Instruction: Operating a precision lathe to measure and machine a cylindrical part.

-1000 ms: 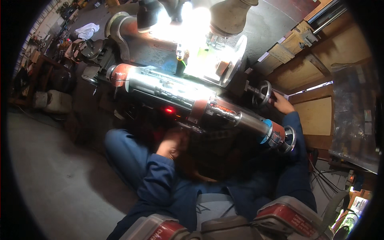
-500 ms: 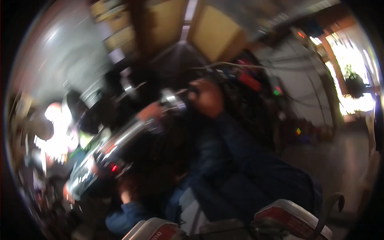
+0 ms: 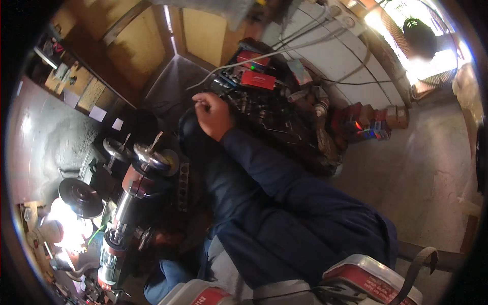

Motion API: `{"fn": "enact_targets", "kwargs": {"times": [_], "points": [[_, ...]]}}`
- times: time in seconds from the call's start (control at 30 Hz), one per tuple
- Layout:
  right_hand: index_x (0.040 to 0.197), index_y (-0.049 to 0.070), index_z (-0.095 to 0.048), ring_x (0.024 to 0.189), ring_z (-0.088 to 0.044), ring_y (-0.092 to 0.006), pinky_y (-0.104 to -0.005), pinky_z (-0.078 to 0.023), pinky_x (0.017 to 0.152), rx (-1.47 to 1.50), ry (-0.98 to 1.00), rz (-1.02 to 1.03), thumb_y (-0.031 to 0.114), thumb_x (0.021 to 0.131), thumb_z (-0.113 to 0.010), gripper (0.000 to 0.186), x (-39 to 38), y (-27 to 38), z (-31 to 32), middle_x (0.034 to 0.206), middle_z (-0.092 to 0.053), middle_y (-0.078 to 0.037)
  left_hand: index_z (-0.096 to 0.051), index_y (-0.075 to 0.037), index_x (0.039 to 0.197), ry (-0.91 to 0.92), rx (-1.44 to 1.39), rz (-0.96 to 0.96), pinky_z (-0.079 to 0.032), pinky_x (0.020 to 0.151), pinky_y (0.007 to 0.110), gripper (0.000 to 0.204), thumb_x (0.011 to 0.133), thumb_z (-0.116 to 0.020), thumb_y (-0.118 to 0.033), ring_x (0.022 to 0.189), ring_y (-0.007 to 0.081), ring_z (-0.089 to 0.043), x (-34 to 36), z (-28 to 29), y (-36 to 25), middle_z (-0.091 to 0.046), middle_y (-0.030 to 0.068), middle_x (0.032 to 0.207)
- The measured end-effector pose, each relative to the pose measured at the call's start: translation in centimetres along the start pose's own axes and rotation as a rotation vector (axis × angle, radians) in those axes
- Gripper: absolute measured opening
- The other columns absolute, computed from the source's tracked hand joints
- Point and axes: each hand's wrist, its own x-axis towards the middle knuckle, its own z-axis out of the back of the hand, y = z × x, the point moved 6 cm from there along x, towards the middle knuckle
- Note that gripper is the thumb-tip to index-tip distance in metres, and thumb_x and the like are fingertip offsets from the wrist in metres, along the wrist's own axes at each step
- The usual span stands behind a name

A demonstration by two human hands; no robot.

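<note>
My right hand rests by my raised right knee, its fingers curled in toward the thumb. Anything inside the curl is hidden. At the lower left my left hand lies in deep shadow, close beside a small metal handwheel on a lathe-like machine; its fingers do not show clearly. The machine has a shiny metal cylinder along its middle. A larger bright handwheel with a crank handle sits at its far end.
A dark round disc and a glaring lamp stand left of the machine. Tools and metal parts lie heaped beyond my knee, with a red box on top. Small cartons and a fan are at the right.
My view has swung and steadied, so the machine and my right hand now appear farther left. The right hand stays curled near the knee; the left arm remains low beside the machine.
</note>
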Motion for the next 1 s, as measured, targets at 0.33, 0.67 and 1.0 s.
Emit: {"fn": "enact_targets", "kwargs": {"times": [0.33,0.67,1.0], "points": [[0.095,0.001,-0.062,0.088,-0.057,-0.0416,-0.0486,-0.042,0.085,-1.29,-0.724,-0.126,0.012,0.077,-0.053,0.023,-0.1,-4.5,33.2,0.096,-0.063,-0.021,-0.064,-0.011,0.095,-0.001,-0.083,0.055,-0.052,0.066,0.038,0.02,0.084,-0.054,-0.024,0.074,0.0239,-0.063,0.6,-0.9,0.4,-0.066,0.0087,0.085],[0.109,0.008,-0.064,0.103,-0.057,-0.0328,-0.0446,-0.043,0.09,-2.047,0.423,-0.223,0.028,0.085,-0.054,0.032,10.8,-18.9,40.7,0.114,-0.06,-0.014,-0.062,-0.011,0.097,-0.19,0.883,-0.458,-0.047,0.059,0.035,0.023,0.088,-0.049,-0.027,0.068,0.0204,-0.058,-0.2,2.8,-3.5,-0.063,0.0071,0.083],[0.127,-0.002,-0.047,0.108,-0.054,-0.0253,-0.0357,-0.043,0.092,-0.113,-0.189,0.034,0.02,0.091,-0.054,0.043,6.2,13.5,21.2,0.122,-0.053,-0.016,-0.055,-0.013,0.086,-0.165,-0.046,-0.069,-0.024,0.033,0.027,0.01,0.087,-0.046,-0.018,0.039,0.0103,-0.036,-0.2,-9.7,0.4,-0.042,-0.0011,0.054]]}}
